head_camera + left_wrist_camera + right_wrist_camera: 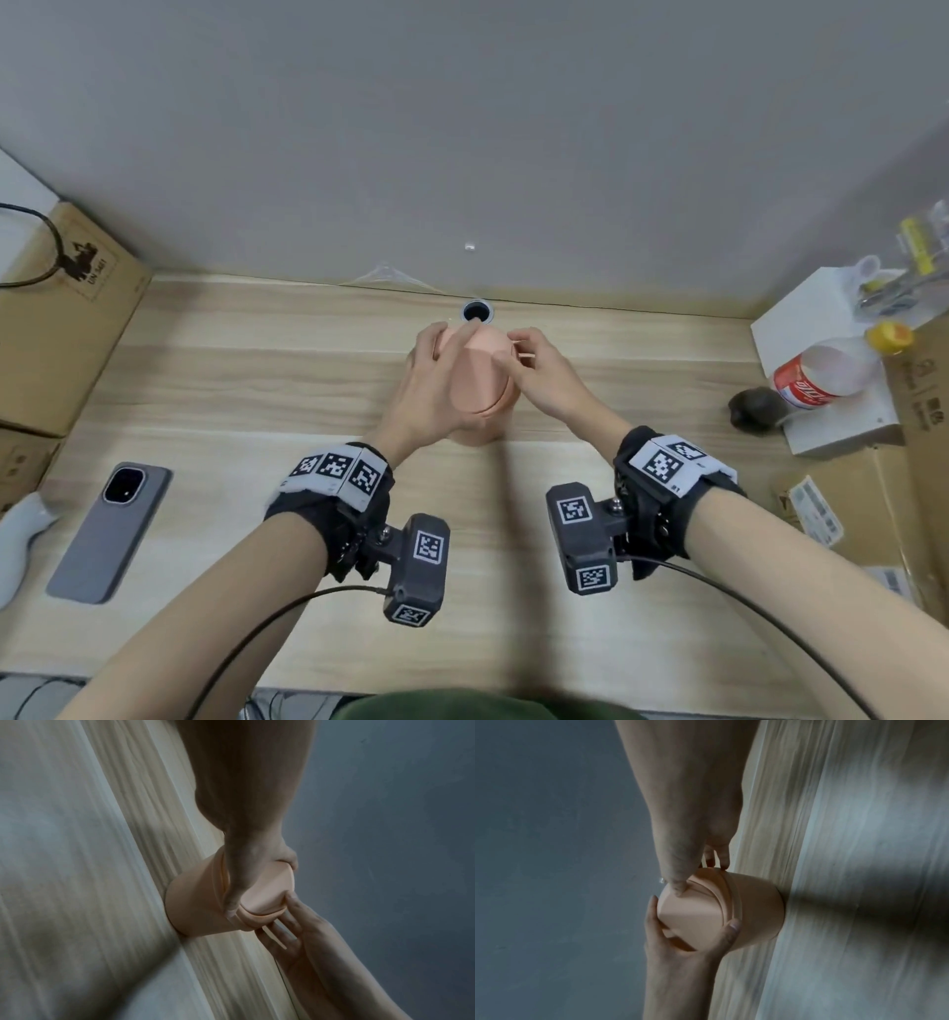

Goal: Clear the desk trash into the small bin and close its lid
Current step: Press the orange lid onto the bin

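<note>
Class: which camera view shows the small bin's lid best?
The right wrist view: the lid faces the camera, its ridged rim clear, the left hand holding it. The head view shows it partly behind both hands; the left wrist view shows only a sliver under the fingers.

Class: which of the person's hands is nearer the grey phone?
Left. The left hand grips the bin on the grey phone's side; the right hand is beyond the bin.

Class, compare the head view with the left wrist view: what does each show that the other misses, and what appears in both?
Head view only: the grey smartphone lying left on the desk and the red-labelled plastic bottle at right. Left wrist view only: a thin pale stick held in the right hand. Both: the small peach plastic bin, upright on the light wooden desk, with the left hand gripping its top.
</note>
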